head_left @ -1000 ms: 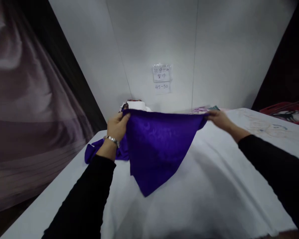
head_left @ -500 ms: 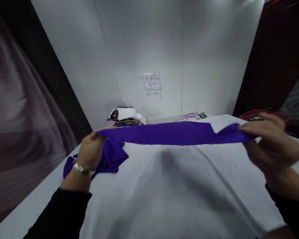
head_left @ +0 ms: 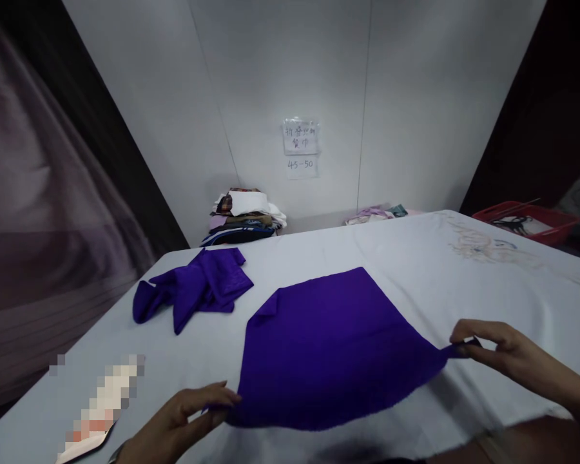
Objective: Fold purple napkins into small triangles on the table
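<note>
A square purple cloth (head_left: 328,341) is spread over the white-covered table, its far part lying down and its near edge lifted. My left hand (head_left: 193,412) pinches the near left corner between thumb and fingers. The near right corner is pinched in my right hand (head_left: 493,348), with a small end of fabric bunched there. At its far left corner the cloth is folded over in a small flap. Further left lies a crumpled heap of purple cloth (head_left: 198,283), apart from both hands.
A stack of folded fabrics (head_left: 244,216) stands at the back against the wall, with more cloths (head_left: 374,214) to its right. A red basket (head_left: 555,229) sits at the far right. A pixelated object (head_left: 101,409) lies near left. Paper signs (head_left: 301,138) hang on the wall.
Both hands have come down and nearer, lowering the stretched cloth from mid-air so that its far part now rests on the table. The view has tilted down slightly.
</note>
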`<action>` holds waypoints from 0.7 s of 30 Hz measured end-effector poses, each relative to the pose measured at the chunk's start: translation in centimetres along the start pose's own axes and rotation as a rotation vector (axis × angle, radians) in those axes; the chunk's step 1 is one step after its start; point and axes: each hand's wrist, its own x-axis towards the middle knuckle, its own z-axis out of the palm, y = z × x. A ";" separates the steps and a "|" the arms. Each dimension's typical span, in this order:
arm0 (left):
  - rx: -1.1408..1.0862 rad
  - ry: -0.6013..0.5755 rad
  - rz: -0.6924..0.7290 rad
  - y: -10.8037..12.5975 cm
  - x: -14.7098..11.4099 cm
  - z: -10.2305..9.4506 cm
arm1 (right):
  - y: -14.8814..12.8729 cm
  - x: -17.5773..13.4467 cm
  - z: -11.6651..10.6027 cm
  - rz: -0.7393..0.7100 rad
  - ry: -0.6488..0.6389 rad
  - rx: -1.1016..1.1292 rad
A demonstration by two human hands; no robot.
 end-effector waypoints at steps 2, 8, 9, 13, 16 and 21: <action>-0.028 -0.038 -0.044 -0.1 -0.4 0.0 | 0.0 0.1 -0.4 0.057 -0.106 0.107; -0.259 -0.083 0.020 2.4 2.9 -0.5 | 2.3 4.0 0.2 0.176 -0.100 0.295; -0.331 -0.079 0.019 2.4 4.2 -0.2 | 2.9 5.2 0.7 0.181 -0.086 0.305; -0.416 0.072 -0.140 0.2 10.1 1.6 | 6.1 10.9 3.4 0.154 -0.040 0.336; -0.243 0.225 -0.228 -2.0 14.0 2.6 | 8.4 15.0 6.0 0.151 -0.021 0.341; -0.022 0.354 -0.242 -3.4 17.1 2.9 | 10.7 19.6 9.4 0.176 0.017 0.197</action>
